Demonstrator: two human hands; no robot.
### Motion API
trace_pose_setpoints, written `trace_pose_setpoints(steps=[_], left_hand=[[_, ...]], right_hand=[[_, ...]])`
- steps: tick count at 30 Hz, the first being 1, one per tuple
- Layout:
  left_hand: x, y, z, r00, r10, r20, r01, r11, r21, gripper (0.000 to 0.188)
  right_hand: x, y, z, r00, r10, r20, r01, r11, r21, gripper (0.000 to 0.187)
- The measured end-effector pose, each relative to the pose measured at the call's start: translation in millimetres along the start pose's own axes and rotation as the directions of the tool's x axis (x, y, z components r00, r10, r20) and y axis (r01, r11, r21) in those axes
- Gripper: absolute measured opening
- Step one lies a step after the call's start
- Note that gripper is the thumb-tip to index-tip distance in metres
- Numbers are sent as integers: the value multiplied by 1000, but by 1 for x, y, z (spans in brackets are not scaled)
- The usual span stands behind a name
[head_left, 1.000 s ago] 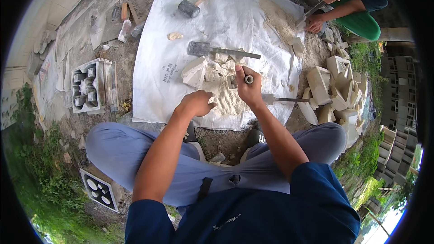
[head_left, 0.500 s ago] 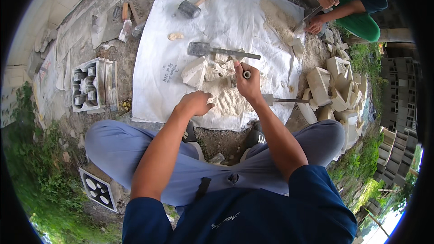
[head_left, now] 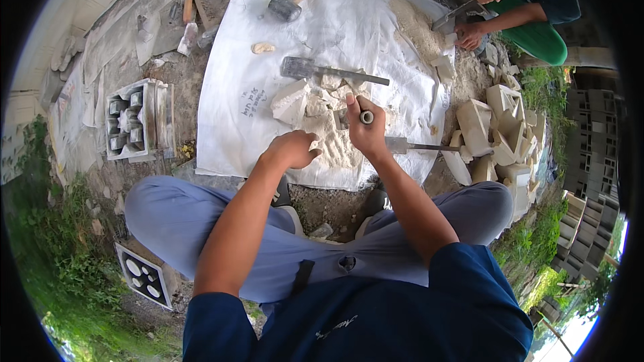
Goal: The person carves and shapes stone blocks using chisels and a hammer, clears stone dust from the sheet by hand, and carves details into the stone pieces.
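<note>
Head view: stone carving on white sheet

Right hand (head_left: 365,131), frame centre, is closed around a short grey tool handle (head_left: 365,116) held upright over a pale stone block (head_left: 295,100) and its rubble. Left hand (head_left: 292,149), loosely curled and holding nothing, rests at the powder beside the rubble. A hammer (head_left: 288,5) lies upper centre on the white sheet (head_left: 235,121)

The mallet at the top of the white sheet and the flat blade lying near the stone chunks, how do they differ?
The mallet has a thick dark round head and a pale wooden handle; the flat blade is all grey metal, long and thin. The mallet lies apart, on bare sheet; the flat blade lies right against the stone chunks. Both lie on the sheet, with no hand on them.
</note>
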State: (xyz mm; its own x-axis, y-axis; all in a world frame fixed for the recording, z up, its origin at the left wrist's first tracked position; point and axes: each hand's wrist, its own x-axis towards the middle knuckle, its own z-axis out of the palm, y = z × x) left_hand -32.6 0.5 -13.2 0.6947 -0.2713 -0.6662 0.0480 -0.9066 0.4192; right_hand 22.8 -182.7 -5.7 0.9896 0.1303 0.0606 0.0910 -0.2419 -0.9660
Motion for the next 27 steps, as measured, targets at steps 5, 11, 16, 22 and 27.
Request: trace_pose_setpoints(steps=[5, 11, 16, 22, 27], left_hand=[[3, -14, 5, 999, -16, 39, 15, 999, 40, 50], [-1, -4, 3, 1000, 15, -3, -15, 1000, -8, 50], [-4, -17, 7, 998, -38, 53, 35, 998, 54, 48], [5, -3, 9, 998, 33, -58, -33, 999, -2, 46], [6, -5, -2, 991, -63, 120, 58, 997, 41, 51]], right_hand=[[5, -10, 12, 984, 158, 86, -153, 987, -54, 47], [-13, 4, 13, 998, -19, 66, 25, 995, -94, 50], [-2, -18, 19, 996, 74, 39, -72, 996, -51, 50], [-15, 15, 14, 988, 68, 136, -61, 997, -55, 46], [-12, -22, 15, 987, 93, 134, -90, 996, -26, 49]])
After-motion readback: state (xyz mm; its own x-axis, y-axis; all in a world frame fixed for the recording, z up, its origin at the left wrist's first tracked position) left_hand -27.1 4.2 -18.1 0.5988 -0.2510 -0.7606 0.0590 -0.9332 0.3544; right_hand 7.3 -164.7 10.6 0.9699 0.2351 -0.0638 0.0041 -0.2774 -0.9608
